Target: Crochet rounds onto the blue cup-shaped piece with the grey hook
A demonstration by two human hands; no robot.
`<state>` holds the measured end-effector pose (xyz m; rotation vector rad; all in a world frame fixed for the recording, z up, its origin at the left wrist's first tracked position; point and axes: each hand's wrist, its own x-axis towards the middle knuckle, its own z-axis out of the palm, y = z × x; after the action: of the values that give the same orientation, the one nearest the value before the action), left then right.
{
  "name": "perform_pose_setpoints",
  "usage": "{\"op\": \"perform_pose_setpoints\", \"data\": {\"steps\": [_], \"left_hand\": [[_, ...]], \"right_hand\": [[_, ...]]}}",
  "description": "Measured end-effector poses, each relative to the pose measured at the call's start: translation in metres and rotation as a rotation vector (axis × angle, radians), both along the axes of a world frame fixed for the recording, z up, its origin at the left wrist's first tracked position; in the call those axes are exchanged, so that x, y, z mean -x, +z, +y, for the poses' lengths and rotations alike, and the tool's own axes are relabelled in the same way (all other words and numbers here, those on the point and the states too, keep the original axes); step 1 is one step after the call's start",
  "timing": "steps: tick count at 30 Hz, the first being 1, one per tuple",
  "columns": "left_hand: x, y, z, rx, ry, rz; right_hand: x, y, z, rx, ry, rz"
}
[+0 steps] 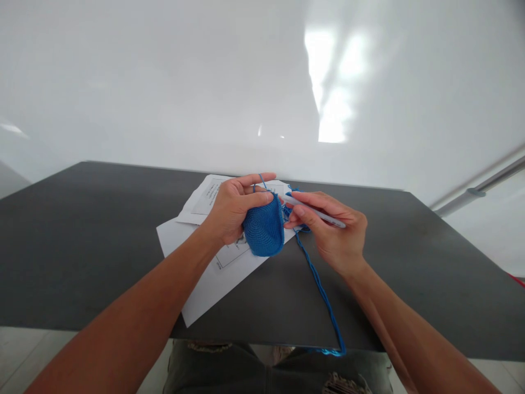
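Pale, glossy wall rises behind a dark table. Left of centre, printed sheets lie askew and overlapping beneath the work. Over them, the left hand pinches the rim of a blue crocheted piece under its thumb, index finger extended with a strand looped round it. The rounded piece is held up between the hands, its edge towards the right. Should that finger dip, the strand could slacken and leave a loose stitch.

Just beside the rim sits a small tangle of yarn, which might snag if pulled. A pale, slim tool, probably a crochet hook, points into the edge; its tip is hidden, and a careless tilt could split or drop a loop. Trailing yarn runs over the table's near edge, where catching on clothing might tug everything. The right hand grips the tool pen-like between thumb and fingers.
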<state>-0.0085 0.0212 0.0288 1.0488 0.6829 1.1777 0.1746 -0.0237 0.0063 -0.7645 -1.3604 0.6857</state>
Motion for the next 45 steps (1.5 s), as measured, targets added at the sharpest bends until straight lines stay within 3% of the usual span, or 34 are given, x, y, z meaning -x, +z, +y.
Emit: {"op": "perform_pose_setpoints", "data": {"steps": [10,19,29,38,45], "left_hand": [[0.01,0.009,0.003,0.063,-0.026,0.08],[0.02,0.006,0.01,0.021,-0.09,0.234],[0.025,0.008,0.012,-0.029,-0.142,0.326],[0.028,0.005,0.013,-0.051,-0.173,0.348],[0.027,0.006,0.011,-0.054,-0.237,0.311]], "right_hand": [[-0.021,0.007,0.001,-0.154,0.011,-0.182],[-0.031,0.018,0.0,-0.242,0.058,-0.343],[-0.038,0.02,0.0,-0.139,0.098,-0.291],[-0.04,0.023,-0.001,-0.172,0.099,-0.353],[-0.048,0.024,-0.001,-0.041,0.232,-0.232]]}}
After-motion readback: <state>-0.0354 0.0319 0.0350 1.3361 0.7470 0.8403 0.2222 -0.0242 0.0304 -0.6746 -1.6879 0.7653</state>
